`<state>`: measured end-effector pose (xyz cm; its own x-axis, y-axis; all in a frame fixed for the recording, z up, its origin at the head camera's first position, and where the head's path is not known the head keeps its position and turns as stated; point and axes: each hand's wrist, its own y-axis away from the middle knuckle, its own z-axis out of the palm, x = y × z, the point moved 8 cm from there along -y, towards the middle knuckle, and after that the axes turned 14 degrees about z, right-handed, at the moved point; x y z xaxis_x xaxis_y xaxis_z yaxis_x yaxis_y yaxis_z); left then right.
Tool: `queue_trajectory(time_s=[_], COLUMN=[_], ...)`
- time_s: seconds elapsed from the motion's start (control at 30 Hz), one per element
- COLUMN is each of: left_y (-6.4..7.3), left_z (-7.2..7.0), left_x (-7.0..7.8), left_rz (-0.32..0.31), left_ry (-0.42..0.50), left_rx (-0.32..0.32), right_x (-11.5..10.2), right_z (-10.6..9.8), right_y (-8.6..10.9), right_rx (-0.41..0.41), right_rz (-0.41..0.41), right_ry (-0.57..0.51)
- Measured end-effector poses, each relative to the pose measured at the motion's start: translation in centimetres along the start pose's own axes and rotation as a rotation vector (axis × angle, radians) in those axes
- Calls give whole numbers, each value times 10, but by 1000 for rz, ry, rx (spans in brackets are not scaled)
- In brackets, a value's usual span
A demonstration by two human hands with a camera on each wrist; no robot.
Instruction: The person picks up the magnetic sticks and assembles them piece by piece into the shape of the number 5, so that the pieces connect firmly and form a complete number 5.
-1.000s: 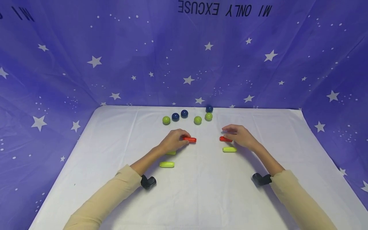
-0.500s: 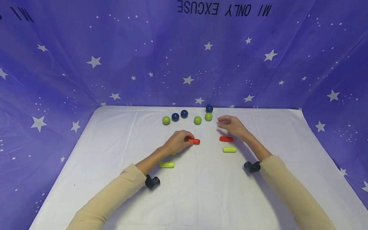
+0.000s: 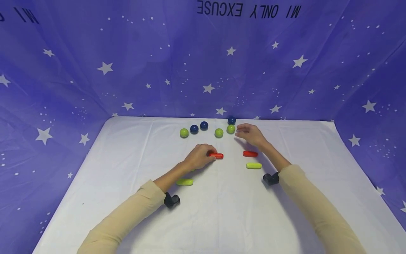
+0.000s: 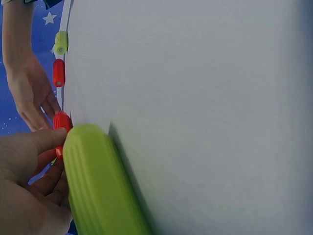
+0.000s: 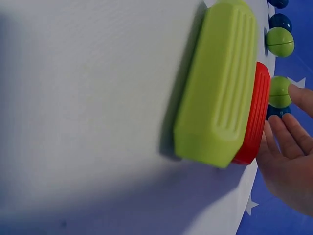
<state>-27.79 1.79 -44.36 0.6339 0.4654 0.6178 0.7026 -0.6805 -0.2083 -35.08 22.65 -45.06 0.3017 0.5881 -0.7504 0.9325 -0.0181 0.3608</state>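
Note:
My left hand (image 3: 200, 157) pinches a short red ridged stick (image 3: 218, 156) between thumb and fingers, low over the white table. In the left wrist view the thumb lies along that red stick (image 4: 61, 120). At the back right, my right hand (image 3: 252, 134) reaches with parted, relaxed fingers beside a green ball (image 3: 231, 129), holding nothing. A small gap seems to separate fingertips and ball. A blue ball (image 3: 232, 120) sits just behind it. Nearer me than the right hand lie a second red stick (image 3: 250, 154) and a yellow-green stick (image 3: 253, 165).
Green balls (image 3: 219, 133) (image 3: 184, 133) and blue balls (image 3: 194, 129) (image 3: 204, 125) line the back of the table (image 3: 222, 211). Another yellow-green stick (image 3: 185, 182) lies near my left forearm, which mostly covers one more. A star-patterned purple curtain (image 3: 177, 63) closes off the back and sides.
The left hand has shifted slightly right with the red stick in its grip. From above the other red stick, the right hand has moved back and left to the green ball.

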Motion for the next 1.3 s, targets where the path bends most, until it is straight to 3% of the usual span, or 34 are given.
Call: queue_trajectory(time_s=[0.53, 1.3], left_y=[-4, -5], left_z=[2, 2], left_x=[0, 1], left_rz=[-5, -12], left_ry=[-15, -22], left_rx=[0, 2], right_x=[-4, -6], right_z=[4, 10], right_y=[-14, -20], right_rx=[15, 39], right_rz=[56, 64], right_ry=[-42, -29])
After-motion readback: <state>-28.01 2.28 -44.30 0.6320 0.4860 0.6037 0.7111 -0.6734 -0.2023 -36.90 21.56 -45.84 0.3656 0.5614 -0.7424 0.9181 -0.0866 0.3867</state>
